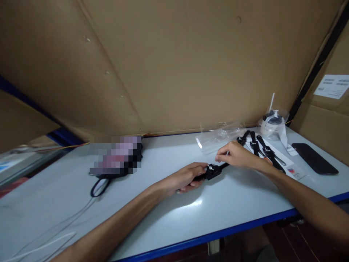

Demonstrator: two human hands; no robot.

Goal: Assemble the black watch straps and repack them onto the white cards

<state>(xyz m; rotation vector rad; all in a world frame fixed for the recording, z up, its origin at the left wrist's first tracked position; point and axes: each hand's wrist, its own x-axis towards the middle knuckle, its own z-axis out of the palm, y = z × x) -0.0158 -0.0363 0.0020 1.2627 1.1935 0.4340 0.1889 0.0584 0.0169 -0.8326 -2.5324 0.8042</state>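
My left hand (187, 177) is closed around one end of a black strap with a clamp-like buckle (213, 171), held just above the white table (169, 214). My right hand (236, 154) pinches the strap's other end beside the buckle, fingers curled. Several more black straps (259, 145) lie on a white card just right of my right hand.
An empty clear plastic bag (218, 136) lies behind my hands. A bagged roll (272, 122) stands at the back right, a black phone (315, 158) at the far right. A dark pouch with a loop (109, 174) lies to the left. Cardboard walls (174, 65) close the back.
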